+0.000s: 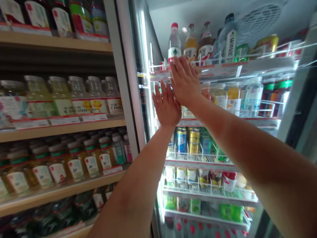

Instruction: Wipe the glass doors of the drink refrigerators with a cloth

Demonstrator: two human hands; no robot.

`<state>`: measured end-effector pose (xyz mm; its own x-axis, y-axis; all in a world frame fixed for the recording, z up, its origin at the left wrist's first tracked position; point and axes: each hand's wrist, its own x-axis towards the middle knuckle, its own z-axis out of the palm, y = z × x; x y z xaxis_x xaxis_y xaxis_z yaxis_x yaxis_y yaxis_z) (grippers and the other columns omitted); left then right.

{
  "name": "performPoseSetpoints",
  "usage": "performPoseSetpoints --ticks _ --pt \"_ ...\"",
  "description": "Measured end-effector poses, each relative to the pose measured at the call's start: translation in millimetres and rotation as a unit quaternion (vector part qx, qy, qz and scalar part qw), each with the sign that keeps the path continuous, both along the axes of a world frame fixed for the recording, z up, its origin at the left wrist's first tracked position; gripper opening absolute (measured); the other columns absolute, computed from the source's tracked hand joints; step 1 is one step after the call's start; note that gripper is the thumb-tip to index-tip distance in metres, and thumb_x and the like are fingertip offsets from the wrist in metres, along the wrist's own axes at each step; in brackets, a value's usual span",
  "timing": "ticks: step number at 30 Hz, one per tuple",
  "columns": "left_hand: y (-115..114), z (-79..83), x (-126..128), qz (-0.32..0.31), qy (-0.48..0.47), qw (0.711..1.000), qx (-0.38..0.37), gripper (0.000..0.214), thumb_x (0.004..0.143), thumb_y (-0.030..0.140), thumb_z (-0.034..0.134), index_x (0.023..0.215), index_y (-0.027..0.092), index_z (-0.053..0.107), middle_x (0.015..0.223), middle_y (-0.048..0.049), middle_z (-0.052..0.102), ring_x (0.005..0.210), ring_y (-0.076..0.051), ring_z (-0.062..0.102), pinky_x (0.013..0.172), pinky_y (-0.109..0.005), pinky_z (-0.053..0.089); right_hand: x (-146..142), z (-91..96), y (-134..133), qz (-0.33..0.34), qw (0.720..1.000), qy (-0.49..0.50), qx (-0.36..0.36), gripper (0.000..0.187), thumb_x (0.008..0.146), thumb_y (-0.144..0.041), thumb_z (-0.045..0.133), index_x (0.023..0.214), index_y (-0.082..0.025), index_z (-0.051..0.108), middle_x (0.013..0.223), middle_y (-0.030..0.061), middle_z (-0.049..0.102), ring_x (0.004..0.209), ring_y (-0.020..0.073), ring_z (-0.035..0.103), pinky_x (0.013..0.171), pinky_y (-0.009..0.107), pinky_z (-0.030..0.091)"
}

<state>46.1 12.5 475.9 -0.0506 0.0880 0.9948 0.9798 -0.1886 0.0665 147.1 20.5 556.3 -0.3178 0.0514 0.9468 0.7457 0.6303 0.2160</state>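
Both arms reach up into a lit drinks fridge. My left hand (167,107) is open, palm away from me, fingers stretched upward in front of the second shelf. Slightly higher and to its right, my right hand (185,81) is also open, its fingers extended across the front edge of the top shelf (223,70). The two hands overlap in view; whether they touch, I cannot tell. Just above my right fingertips stands a clear water bottle (174,41) with a red cap. Beside it are an orange drink bottle (190,43) and a dark drink bottle (206,44). Whatever lies behind my palms is hidden.
A large WAVE bottle (228,39) stands further right on the top shelf. Lower down are a blue can (181,140) and a gold can (194,141) on a wire shelf (198,158). Left of the fridge frame (126,76), a wooden shelf (61,127) carries several bottles.
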Motion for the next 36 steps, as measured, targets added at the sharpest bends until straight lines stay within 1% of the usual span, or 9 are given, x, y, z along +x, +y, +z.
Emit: performPoseSetpoints --ticks 3,7,12,18,24,28,30,34,36 --pt "2 0.9 -2 -0.024 -0.011 1.0 0.001 0.063 0.105 0.032 0.032 0.163 0.01 0.032 0.173 -0.0103 0.017 0.161 -0.022 -0.01 0.133 -0.049 -0.004 -3 0.6 -1 -0.036 0.999 -0.01 0.017 0.061 0.106 -0.032 0.016 0.165 -0.021 0.029 0.171 -0.0035 0.018 0.162 0.0204 0.01 0.137 0.047 0.013" --pt "2 1.6 -3 -0.041 -0.01 0.999 0.0 0.062 0.104 0.031 0.036 0.163 0.014 0.033 0.173 -0.0079 0.018 0.161 -0.022 -0.007 0.134 -0.047 -0.006 -3 -5.0 -1 -0.076 0.997 0.005 0.031 0.059 0.107 -0.032 0.018 0.164 -0.019 0.029 0.171 -0.0025 0.02 0.161 0.0214 0.014 0.136 0.045 0.015" --pt "0 1.0 -2 -0.057 -0.005 0.998 0.009 0.062 0.105 0.03 0.035 0.163 0.008 0.033 0.172 -0.0115 0.018 0.161 -0.024 -0.006 0.134 -0.048 -0.004 12 0.1 -4 -0.065 0.994 -0.071 0.042 0.058 0.108 -0.035 0.018 0.163 -0.022 0.032 0.171 -0.0043 0.021 0.161 0.0181 0.015 0.135 0.045 0.017" --pt "-2 1.8 1 -0.046 -0.002 0.999 0.017 0.064 0.103 0.028 0.036 0.162 0.003 0.035 0.171 -0.0134 0.021 0.161 -0.027 -0.003 0.134 -0.047 -0.002 23 -17.8 -4 -0.109 0.991 0.08 0.023 0.06 0.108 -0.037 0.019 0.164 -0.02 0.03 0.171 -0.0001 0.021 0.161 0.0226 0.015 0.134 0.048 0.019" --pt "-3 1.8 2 -0.054 -0.006 0.998 0.022 0.063 0.103 0.026 0.036 0.162 0.004 0.035 0.171 -0.0127 0.022 0.162 -0.026 -0.002 0.134 -0.048 0.0 43 -13.6 -2 -0.092 0.995 -0.025 0.025 0.058 0.108 -0.038 0.02 0.164 -0.025 0.03 0.171 -0.0045 0.02 0.161 0.0186 0.013 0.134 0.045 0.017" --pt "-1 1.5 1 -0.074 -0.005 0.997 0.032 0.061 0.103 0.027 0.036 0.162 0.009 0.036 0.171 -0.0086 0.023 0.161 -0.023 -0.004 0.135 -0.049 0.001 45 -22.9 0 -0.114 0.984 0.136 0.014 0.062 0.108 -0.037 0.018 0.164 -0.015 0.03 0.171 0.005 0.02 0.161 0.0246 0.015 0.133 0.048 0.018" --pt "-1 1.6 1 -0.078 -0.006 0.996 0.031 0.061 0.104 0.029 0.036 0.162 0.01 0.036 0.171 -0.008 0.023 0.161 -0.022 -0.004 0.135 -0.048 0.001 47 -29.3 1 -0.117 0.981 0.158 0.007 0.063 0.106 -0.035 0.02 0.164 -0.012 0.03 0.171 0.0072 0.02 0.161 0.0271 0.014 0.133 0.052 0.019" --pt "-5 2.8 3 -0.076 -0.02 0.997 0.018 0.062 0.104 0.029 0.036 0.163 0.008 0.035 0.171 -0.0089 0.023 0.162 -0.024 -0.001 0.135 -0.046 -0.001 77 -25.1 4 -0.079 0.996 -0.029 0.015 0.061 0.105 -0.039 0.026 0.163 -0.02 0.032 0.171 -0.0016 0.021 0.161 0.0196 0.013 0.135 0.044 0.016" --pt "-10 4.0 5 -0.065 -0.025 0.998 -0.005 0.064 0.102 0.026 0.037 0.163 0.005 0.034 0.172 -0.0101 0.021 0.162 -0.027 0.0 0.135 -0.046 -0.002 96 -23.8 10 -0.054 0.994 -0.097 0.023 0.062 0.106 -0.044 0.024 0.162 -0.02 0.034 0.171 0.0 0.022 0.162 0.0189 0.013 0.134 0.045 0.014"
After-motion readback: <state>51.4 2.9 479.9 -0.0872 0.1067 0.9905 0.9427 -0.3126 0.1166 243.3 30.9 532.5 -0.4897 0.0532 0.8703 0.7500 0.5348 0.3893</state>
